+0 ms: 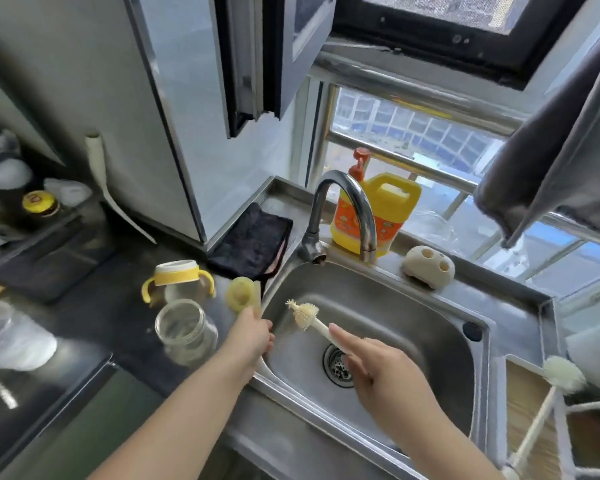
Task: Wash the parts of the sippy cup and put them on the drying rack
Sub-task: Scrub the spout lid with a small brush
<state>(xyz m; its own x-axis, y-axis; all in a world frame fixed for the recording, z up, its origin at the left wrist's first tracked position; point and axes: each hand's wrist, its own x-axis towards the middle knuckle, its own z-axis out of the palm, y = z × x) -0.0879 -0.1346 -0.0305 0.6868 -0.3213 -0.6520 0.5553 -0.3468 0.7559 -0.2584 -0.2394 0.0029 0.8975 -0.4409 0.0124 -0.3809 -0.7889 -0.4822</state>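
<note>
One small brush (305, 315) in right hand (378, 368)

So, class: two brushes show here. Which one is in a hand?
The small brush over the sink, held by the right hand. The long brush stands untouched at far right.

Two bare forearms, extended forward from the lower edge of the view.

Left hand (252, 336): held palm-down at full reach, fingers curled under and closed upon a thin pale strip. Right hand (378, 367): held nearer and lower, back uppermost, index finger laid straight, remaining fingers folded round a brush handle. Both wrists are kept straight and unsleeved.
</note>
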